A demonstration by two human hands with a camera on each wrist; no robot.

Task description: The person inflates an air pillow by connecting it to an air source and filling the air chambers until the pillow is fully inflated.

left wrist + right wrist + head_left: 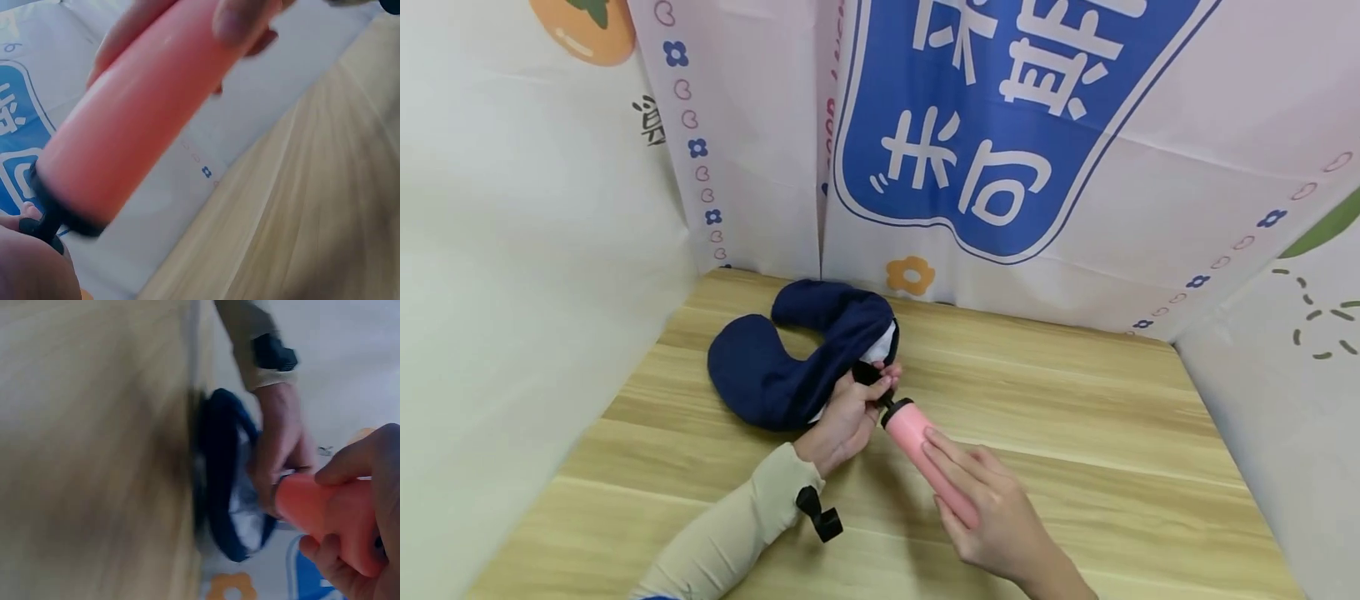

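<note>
The right hand, at the near right, is wrapped around the barrel of the pink pump. The pump is tilted, its black-capped end directed far left. The left hand, below a beige sleeve, grips the black handle at that end, fingers bent. Just beside it, the navy U-shaped pillow lies far left on the wood-grain desk; white material shows along its right side.

The left hand hid part of the black handle. The left wrist view's top edge cut off the pink pump. In the right wrist view, the table was blurry.
</note>
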